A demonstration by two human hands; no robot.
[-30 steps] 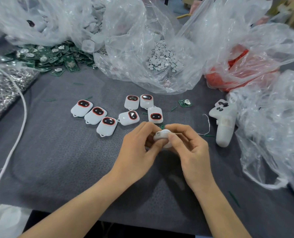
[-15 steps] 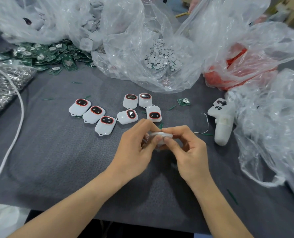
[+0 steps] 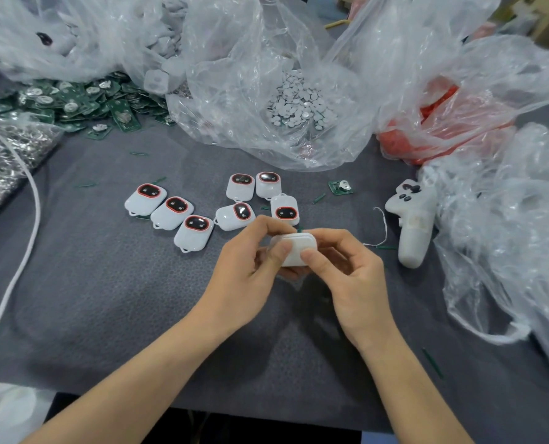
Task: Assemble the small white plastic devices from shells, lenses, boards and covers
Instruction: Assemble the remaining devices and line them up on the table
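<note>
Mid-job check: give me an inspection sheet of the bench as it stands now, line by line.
Surface: dark grey mat, small green offcuts scattered on it.
Job's things: seven finished white devices lie face up in a loose group; one white shell is held above the mat; green boards are heaped far left; one loose board; grey discs sit in an open bag.
Clutter: white controller, bag of red parts, bag of metal parts.
Grippers: left hand and right hand both pinch the shell.
Cables: white cord along the left edge.
Surroundings: crumpled clear bags.
</note>
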